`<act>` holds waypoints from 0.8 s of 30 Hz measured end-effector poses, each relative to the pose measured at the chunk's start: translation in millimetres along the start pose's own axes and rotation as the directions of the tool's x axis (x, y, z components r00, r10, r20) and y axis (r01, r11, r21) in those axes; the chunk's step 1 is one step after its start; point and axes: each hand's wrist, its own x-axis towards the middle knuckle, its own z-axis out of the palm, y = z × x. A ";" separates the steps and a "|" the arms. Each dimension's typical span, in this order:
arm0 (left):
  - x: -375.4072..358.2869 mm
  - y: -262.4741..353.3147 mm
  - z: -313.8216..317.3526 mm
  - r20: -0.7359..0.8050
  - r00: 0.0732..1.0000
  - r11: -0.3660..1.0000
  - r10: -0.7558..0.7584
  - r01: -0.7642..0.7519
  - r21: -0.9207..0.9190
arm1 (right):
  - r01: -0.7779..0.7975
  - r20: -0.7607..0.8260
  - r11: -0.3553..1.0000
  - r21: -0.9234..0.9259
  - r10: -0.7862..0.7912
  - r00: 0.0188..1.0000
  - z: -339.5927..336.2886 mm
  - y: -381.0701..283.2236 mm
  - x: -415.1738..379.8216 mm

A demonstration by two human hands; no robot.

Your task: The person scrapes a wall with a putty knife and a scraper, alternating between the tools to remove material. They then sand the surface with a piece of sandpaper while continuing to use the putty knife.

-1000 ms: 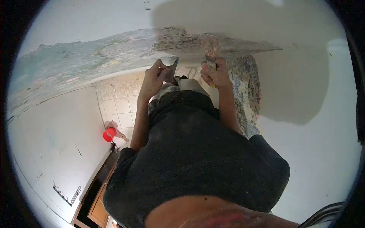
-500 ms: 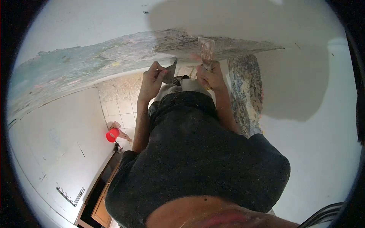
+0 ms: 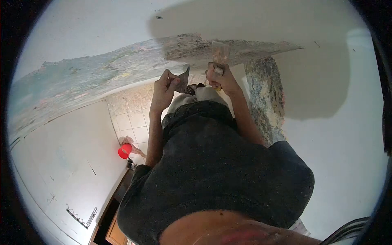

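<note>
My left hand (image 3: 164, 90) pinches a flat grey scraper blade (image 3: 183, 80) between thumb and fingers, one corner pointing up. In my right hand (image 3: 222, 78) is a putty knife (image 3: 221, 52), its wide, smeared blade pointing up toward the wall. The fingers are wrapped around its handle, and a bit of yellow shows at the lower end. Both tools are held in front of my body, apart from each other. Behind them runs a band of stripped wall (image 3: 122, 61) with rough grey-green and dark patches.
Another rough stripped strip (image 3: 265, 96) runs down the wall on the right. A red bucket (image 3: 125, 151) stands on the tiled floor (image 3: 138, 120) at lower left, beside a crumpled cloth. Hooks (image 3: 81, 216) hang on the white surface at left, near a wooden cabinet (image 3: 116, 230).
My right hand has closed its fingers around the putty knife, where some were extended before. The left hand holds its blade much as before. The whole view has shifted slightly.
</note>
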 end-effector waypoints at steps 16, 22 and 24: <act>-3.8 -6.7 -20.3 -0.090 0.996 0.995 0.010 -0.019 -0.097 | -0.187 -0.202 0.977 -0.100 0.164 0.965 21.9 -5.9 2.7; 7.0 -2.6 -23.6 -0.059 0.998 0.990 0.023 -0.031 -0.139 | -0.168 -0.092 0.979 -0.112 0.158 0.983 30.1 -27.7 4.2; 8.0 -7.3 -25.8 -0.074 0.997 0.994 0.034 -0.041 -0.098 | -0.212 -0.097 0.971 -0.112 0.202 0.975 26.1 -17.7 7.3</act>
